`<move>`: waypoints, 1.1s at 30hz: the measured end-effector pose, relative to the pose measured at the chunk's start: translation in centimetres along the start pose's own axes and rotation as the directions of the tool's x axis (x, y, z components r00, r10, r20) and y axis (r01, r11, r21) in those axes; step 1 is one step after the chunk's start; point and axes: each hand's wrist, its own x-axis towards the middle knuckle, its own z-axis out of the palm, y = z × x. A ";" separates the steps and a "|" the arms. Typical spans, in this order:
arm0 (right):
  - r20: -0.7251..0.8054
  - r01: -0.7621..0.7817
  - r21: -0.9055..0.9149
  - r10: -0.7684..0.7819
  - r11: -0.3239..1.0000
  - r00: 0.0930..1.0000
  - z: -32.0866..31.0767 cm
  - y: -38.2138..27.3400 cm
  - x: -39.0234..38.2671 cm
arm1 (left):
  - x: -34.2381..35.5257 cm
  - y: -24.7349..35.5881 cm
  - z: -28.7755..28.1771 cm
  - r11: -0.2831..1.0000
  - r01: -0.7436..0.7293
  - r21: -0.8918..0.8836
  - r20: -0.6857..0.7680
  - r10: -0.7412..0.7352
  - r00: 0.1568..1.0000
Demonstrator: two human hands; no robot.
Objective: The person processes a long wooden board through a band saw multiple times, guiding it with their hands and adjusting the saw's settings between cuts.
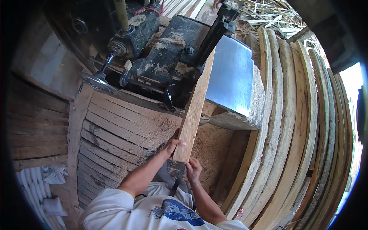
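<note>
A long pale wooden plank [194, 102] stands on edge and runs from my hands up toward a dark, sawdust-covered woodworking machine [168, 50]. My left hand [172, 146] grips the plank's near end on its left face. Just below that end, my right hand [193, 170] is under the plank's bottom corner, fingers curled against it. The plank's far end lies against the machine's dark fence, beside a shiny flat metal table [232, 74].
A stack of long curved planks [291, 126] leans on edge at the right. A slatted wooden platform [115, 138] dusted with sawdust lies at the left. A handwheel [99, 81] sticks out from the machine. White sacks [38, 184] sit lower left.
</note>
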 end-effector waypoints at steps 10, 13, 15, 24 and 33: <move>-0.345 -0.081 0.331 0.201 0.940 0.917 4.0 -4.8 23.8 | 3.5 -1.5 -3.4 0.958 0.276 0.073 -0.311 -0.241 0.919; -0.218 -0.115 0.137 0.143 0.984 0.965 1.2 -4.5 30.1 | 0.3 -6.4 -1.1 0.824 0.482 0.299 -0.335 -0.383 0.861; 0.155 -0.271 0.306 0.233 0.913 0.960 -1.3 -4.8 31.8 | -1.4 -9.7 -1.1 0.753 0.504 0.424 -0.300 -0.408 0.862; 0.161 -0.593 0.463 0.595 0.659 0.787 -10.7 12.0 10.1 | -5.5 -10.1 -11.6 0.236 0.485 0.842 -0.462 -0.149 0.874; 0.079 -0.876 0.442 0.965 0.190 0.249 -16.8 23.3 -28.5 | -16.6 -6.7 -18.3 0.090 0.693 0.715 -0.699 0.084 0.710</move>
